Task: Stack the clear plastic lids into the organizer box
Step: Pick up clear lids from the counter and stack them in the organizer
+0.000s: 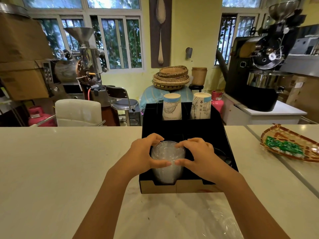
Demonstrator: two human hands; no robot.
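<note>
lids [167, 152] in organizer box [224, 152] | fingers [155, 138] of both hands clasping stack

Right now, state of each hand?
Left hand: closed around the stack of clear round plastic lids in the black cardboard organizer box.
Right hand: closed around the same stack.

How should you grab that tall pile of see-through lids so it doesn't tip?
Probably as both hands do now: the left hand and right hand wrap the upright stack of clear plastic lids from opposite sides near its top. Round, slippery and tall, it stands in the black organizer box, open above.
</note>
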